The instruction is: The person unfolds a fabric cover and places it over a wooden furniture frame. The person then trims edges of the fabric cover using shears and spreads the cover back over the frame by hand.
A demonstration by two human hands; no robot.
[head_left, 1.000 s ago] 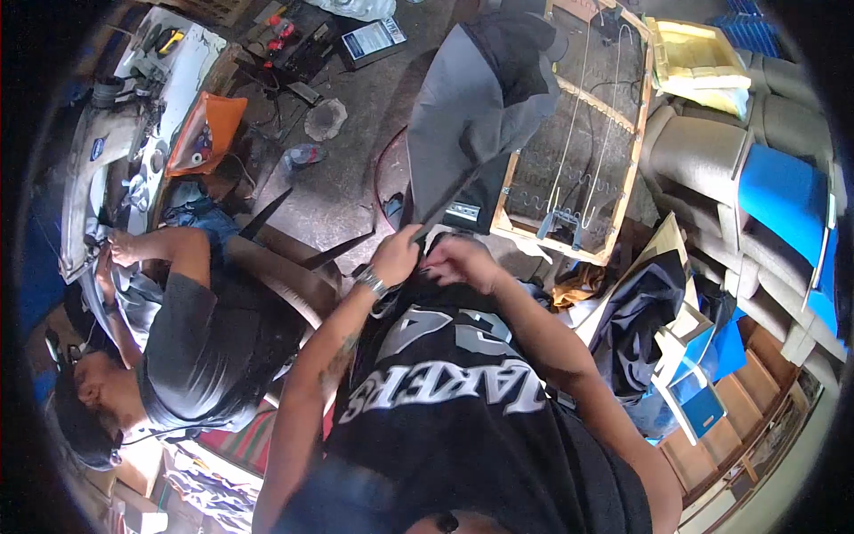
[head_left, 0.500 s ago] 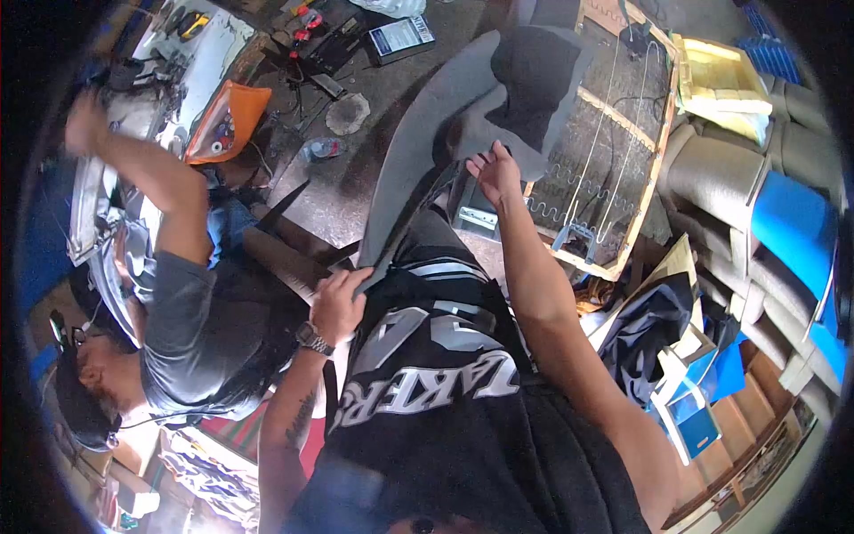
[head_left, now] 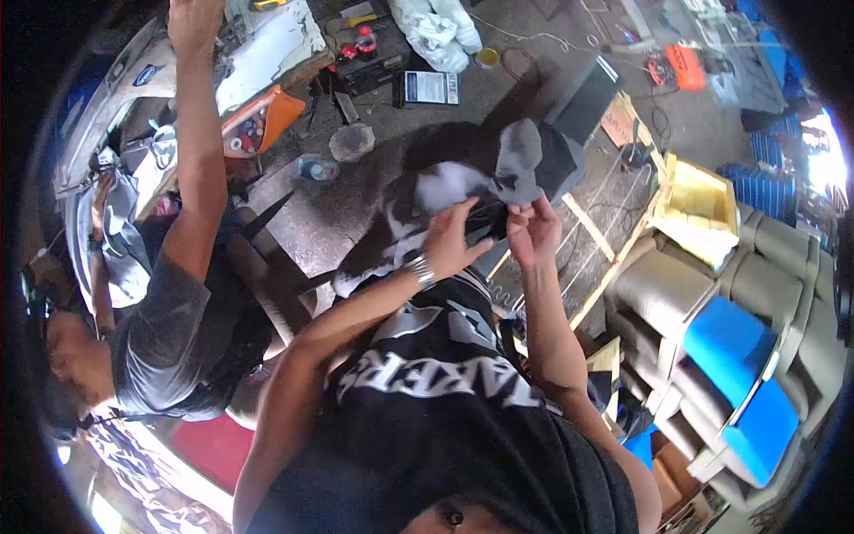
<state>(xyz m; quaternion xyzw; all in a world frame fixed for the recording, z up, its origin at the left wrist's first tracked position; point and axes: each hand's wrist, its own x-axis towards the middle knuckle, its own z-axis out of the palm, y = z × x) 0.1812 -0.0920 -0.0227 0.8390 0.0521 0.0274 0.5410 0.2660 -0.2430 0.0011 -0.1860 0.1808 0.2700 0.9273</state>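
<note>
A grey and black piece of sheet material (head_left: 519, 156), fabric by its look, lies bunched and folded over my knees. At its near edge my right hand (head_left: 535, 236) is closed, the fingertips pinching a grey fold. My left hand (head_left: 449, 240), with a metal watch (head_left: 420, 269) on its wrist, is just to the left. Its thumb stands away from the fingers, which reach to the dark part of the material; I see nothing held in it.
A wooden frame with wire springs (head_left: 614, 200) lies to the right, beside stacked beige cushioned pieces (head_left: 667, 276) and a yellow box-like piece (head_left: 698, 209). On the left a co-worker's arm (head_left: 200, 133) reaches past an orange pouch (head_left: 276, 120). A plastic bottle (head_left: 318, 167) lies on the floor.
My left hand has let go of the material's lower left edge and moved up and right beside my right hand. The long grey piece has been gathered and folded. The co-worker's arm has swung upward.
</note>
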